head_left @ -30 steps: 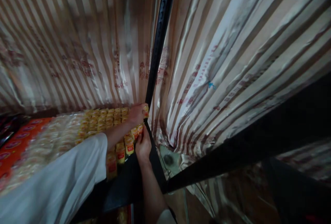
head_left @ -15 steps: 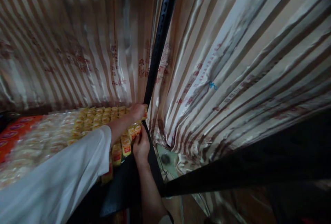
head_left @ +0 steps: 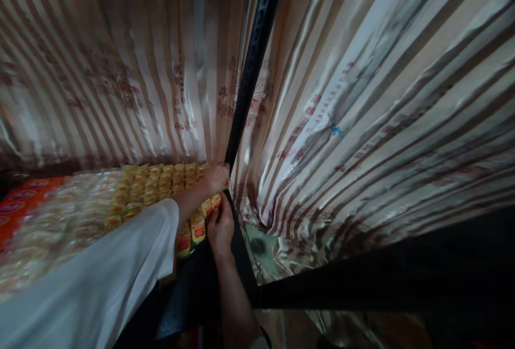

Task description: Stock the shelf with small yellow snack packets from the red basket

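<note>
Small yellow packets with red-and-white labels point(head_left: 198, 229) stand in close rows on a dark shelf point(head_left: 181, 306). My left hand point(head_left: 215, 178) reaches across them to the far right corner beside the black post, its fingers curled over a packet at the end of a row. Closer to me, my right hand point(head_left: 221, 231) is at the shelf's right edge, with thumb and fingers closed about a yellow packet point(head_left: 216, 200) at the row end. My left forearm and white sleeve cover part of the rows.
Clear-wrapped pale packets point(head_left: 68, 209) fill the left, beside an orange printed sheet or box point(head_left: 24, 204). A black perforated post point(head_left: 251, 70) rises at the corner. Striped curtains point(head_left: 341, 123) hang behind and right, one with a blue tie point(head_left: 337, 131). A dark beam point(head_left: 362, 268) crosses lower right.
My left hand has shifted slightly right at the corner, and its sleeve covers more of the near packets. My right hand stays almost in place. The view has turned slightly.
</note>
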Motion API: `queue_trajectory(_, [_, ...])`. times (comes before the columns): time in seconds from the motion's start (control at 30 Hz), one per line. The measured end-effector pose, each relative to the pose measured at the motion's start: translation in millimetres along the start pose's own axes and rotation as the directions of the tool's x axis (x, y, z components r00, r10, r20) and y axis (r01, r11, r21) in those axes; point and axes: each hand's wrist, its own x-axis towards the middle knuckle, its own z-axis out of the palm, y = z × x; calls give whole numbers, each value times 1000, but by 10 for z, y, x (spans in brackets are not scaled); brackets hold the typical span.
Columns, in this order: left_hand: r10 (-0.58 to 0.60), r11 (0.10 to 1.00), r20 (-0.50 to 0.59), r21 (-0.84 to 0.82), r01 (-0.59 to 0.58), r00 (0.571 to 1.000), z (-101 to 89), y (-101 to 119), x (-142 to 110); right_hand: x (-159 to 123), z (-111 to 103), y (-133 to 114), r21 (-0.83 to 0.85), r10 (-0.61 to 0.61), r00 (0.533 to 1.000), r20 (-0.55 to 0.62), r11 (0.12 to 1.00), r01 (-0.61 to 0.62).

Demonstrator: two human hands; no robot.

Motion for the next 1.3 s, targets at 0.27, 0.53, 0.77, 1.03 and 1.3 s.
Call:
queue_trajectory(0.27, [54, 997, 74, 45, -58, 996, -116, 40, -30, -6, 6, -11, -6, -13, 1000, -17, 1000, 13])
queue_trajectory(0.53, [-26, 999, 68, 28, 24, 997, -30, -18, 11, -9, 14, -46, -4, 47, 999, -4, 999, -47])
queue_trajectory(0.77, [-64, 997, 31, 44, 63, 997, -15, -21, -21, -24, 50, -48, -16, 136, 991, -2, 991, -136])
queue_trajectory(1.03, [-39, 999, -33, 1, 39, 999, -96, -49, -132, 25, -28, -95, 13, 150, 989, 6, 989, -150])
queue_trajectory(1.3, [-207, 939, -326, -329, 95, 922, -180, 176, -710, 58, -111, -126, 13, 108, 994, 21, 994, -108])
